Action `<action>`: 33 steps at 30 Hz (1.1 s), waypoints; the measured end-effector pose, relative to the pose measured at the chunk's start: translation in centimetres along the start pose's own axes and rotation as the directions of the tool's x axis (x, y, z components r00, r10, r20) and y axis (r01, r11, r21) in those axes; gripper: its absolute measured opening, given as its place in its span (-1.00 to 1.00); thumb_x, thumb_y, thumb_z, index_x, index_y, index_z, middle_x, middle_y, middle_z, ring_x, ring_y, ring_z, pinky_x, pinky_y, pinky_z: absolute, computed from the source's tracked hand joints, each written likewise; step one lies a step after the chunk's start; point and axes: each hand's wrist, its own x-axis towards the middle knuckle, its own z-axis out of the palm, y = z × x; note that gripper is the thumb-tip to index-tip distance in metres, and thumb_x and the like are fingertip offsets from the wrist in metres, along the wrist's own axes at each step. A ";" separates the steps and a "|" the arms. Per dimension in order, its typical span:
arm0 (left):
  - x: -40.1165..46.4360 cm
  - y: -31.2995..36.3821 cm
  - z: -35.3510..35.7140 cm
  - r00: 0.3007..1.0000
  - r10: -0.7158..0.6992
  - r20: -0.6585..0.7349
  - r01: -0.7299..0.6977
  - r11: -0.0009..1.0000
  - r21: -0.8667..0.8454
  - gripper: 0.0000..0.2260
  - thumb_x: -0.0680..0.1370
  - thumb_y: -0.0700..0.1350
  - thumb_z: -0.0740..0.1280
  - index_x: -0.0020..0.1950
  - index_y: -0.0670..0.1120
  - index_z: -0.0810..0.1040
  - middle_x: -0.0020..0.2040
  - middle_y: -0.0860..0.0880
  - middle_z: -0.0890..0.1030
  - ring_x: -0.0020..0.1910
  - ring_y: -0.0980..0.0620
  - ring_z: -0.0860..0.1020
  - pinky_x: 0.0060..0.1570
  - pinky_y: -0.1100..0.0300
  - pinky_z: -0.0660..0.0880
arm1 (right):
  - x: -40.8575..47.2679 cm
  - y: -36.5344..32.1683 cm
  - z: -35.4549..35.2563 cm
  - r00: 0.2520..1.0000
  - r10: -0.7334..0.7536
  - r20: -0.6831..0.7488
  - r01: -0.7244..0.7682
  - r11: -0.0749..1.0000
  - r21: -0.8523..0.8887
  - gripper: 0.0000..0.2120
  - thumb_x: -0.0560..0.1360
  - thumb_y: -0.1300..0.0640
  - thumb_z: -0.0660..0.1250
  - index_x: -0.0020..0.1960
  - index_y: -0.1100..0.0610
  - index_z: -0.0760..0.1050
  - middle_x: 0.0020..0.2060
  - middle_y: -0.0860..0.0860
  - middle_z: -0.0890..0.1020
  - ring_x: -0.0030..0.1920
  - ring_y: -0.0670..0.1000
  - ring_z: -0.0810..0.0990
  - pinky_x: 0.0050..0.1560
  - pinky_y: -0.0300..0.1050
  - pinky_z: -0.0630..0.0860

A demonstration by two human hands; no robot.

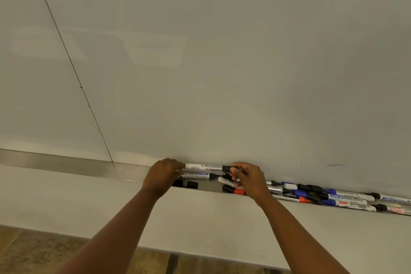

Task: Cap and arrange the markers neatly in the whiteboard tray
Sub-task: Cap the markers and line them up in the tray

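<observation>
A white marker [203, 166] with a black cap [226, 168] is held level against the whiteboard, just above the metal tray [66, 165]. My left hand [163, 177] grips its left end. My right hand [249, 179] pinches the black cap at its right end. Under it, a second white marker [196, 175] lies in the tray with its black tip bare. Two loose black caps [185, 184] sit near the tray's front lip. A pile of markers [322, 196] with black, blue and red caps fills the tray to the right.
The whiteboard [222, 62] rises behind the tray, with a vertical seam [73, 69] on its left. A wide pale ledge [200, 218] runs in front of the tray. Brown floor [33, 249] shows below.
</observation>
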 end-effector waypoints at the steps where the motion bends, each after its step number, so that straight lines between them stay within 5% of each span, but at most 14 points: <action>1: -0.1 0.2 0.2 1.000 0.015 0.008 -0.015 1.000 0.023 -0.84 0.49 -0.16 0.30 0.03 -0.10 0.61 -0.07 -0.12 0.67 -0.09 -0.15 0.58 -0.14 0.08 0.48 | -0.1 0.3 -0.3 1.000 -0.002 -0.009 0.002 1.000 -0.007 -0.88 0.49 0.31 0.28 -0.02 0.28 0.56 -0.38 0.05 0.58 -0.45 -0.17 0.55 -0.47 -0.33 0.53; 6: 1.4 1.3 1.6 0.973 0.145 0.178 -0.199 0.922 0.333 -0.84 0.13 -0.06 0.54 -0.37 0.05 0.61 -0.47 0.07 0.62 -0.48 0.06 0.56 -0.56 0.30 0.38 | -0.4 0.8 -1.6 0.998 -0.027 -0.060 0.026 1.000 -0.017 -0.89 0.49 0.32 0.27 -0.04 0.26 0.56 -0.33 0.10 0.59 -0.48 -0.19 0.55 -0.55 -0.35 0.49; 8: 1.9 1.7 2.5 0.964 0.108 0.244 -0.210 0.869 0.447 -0.82 0.14 -0.05 0.55 -0.32 0.08 0.63 -0.43 0.08 0.63 -0.43 0.09 0.57 -0.54 0.27 0.37 | -0.6 1.1 -1.9 0.996 -0.060 -0.067 0.054 0.996 -0.075 -0.89 0.48 0.31 0.29 -0.02 0.24 0.56 -0.32 0.06 0.60 -0.48 -0.23 0.56 -0.55 -0.38 0.48; 10: 2.3 2.0 2.9 0.952 0.081 0.295 -0.209 0.876 0.434 -0.88 0.37 -0.12 0.41 -0.11 -0.01 0.62 -0.21 -0.02 0.66 -0.19 -0.04 0.60 -0.37 0.17 0.39 | -0.8 1.3 -2.1 0.992 -0.087 -0.088 0.077 0.991 -0.111 -0.88 0.48 0.29 0.29 -0.02 0.23 0.57 -0.30 0.05 0.61 -0.46 -0.24 0.56 -0.54 -0.41 0.47; 12: 2.5 1.9 3.3 0.960 0.105 0.259 -0.213 0.875 0.434 -0.90 0.40 -0.15 0.38 -0.10 -0.07 0.61 -0.17 -0.08 0.66 -0.15 -0.08 0.59 -0.32 0.16 0.39 | -0.9 1.5 -2.2 0.987 -0.120 -0.103 0.106 0.985 -0.133 -0.89 0.48 0.29 0.29 -0.02 0.20 0.57 -0.29 0.03 0.61 -0.43 -0.27 0.57 -0.50 -0.44 0.47; 15: 2.3 1.5 2.9 0.954 0.227 0.196 -0.291 0.859 0.421 -0.76 0.11 -0.08 0.59 -0.38 -0.02 0.56 -0.45 0.03 0.59 -0.48 0.05 0.54 -0.59 0.31 0.33 | -1.0 1.7 -2.3 0.982 -0.149 -0.112 0.133 0.981 -0.140 -0.87 0.48 0.27 0.30 -0.08 0.07 0.55 -0.28 0.00 0.62 -0.38 -0.27 0.58 -0.44 -0.44 0.49; 20: 1.0 -1.1 1.6 0.957 0.289 0.010 -0.275 0.899 0.342 -0.70 0.15 -0.26 0.55 -0.21 -0.06 0.57 -0.35 0.00 0.61 -0.45 -0.02 0.54 -0.56 0.25 0.39 | -1.3 2.1 -1.4 0.966 -0.227 -0.123 0.207 0.966 -0.157 -0.77 0.47 0.24 0.32 -0.12 -0.11 0.51 -0.25 -0.17 0.61 -0.21 -0.29 0.57 -0.25 -0.49 0.46; 26: -1.5 -4.6 0.8 0.977 0.198 -0.077 -0.166 0.939 0.301 -0.91 0.40 -0.12 0.26 -0.11 -0.02 0.43 -0.30 -0.01 0.60 -0.44 -0.04 0.54 -0.54 0.20 0.40 | -0.6 2.6 1.6 0.944 -0.293 -0.151 0.260 0.944 -0.203 -0.88 0.42 0.26 0.38 -0.07 0.10 0.60 -0.20 -0.06 0.57 -0.16 -0.30 0.53 -0.16 -0.54 0.39; 33: -2.7 -6.0 0.0 0.991 -0.023 -0.132 0.051 0.977 0.209 -0.90 0.45 -0.17 0.38 -0.10 -0.09 0.49 -0.27 -0.07 0.58 -0.36 -0.10 0.54 -0.46 0.19 0.27 | -0.3 2.5 4.3 0.944 -0.322 -0.069 0.269 0.874 -0.406 -0.84 0.43 0.23 0.37 0.00 0.10 0.58 -0.09 0.01 0.64 -0.10 -0.06 0.54 -0.13 -0.46 0.36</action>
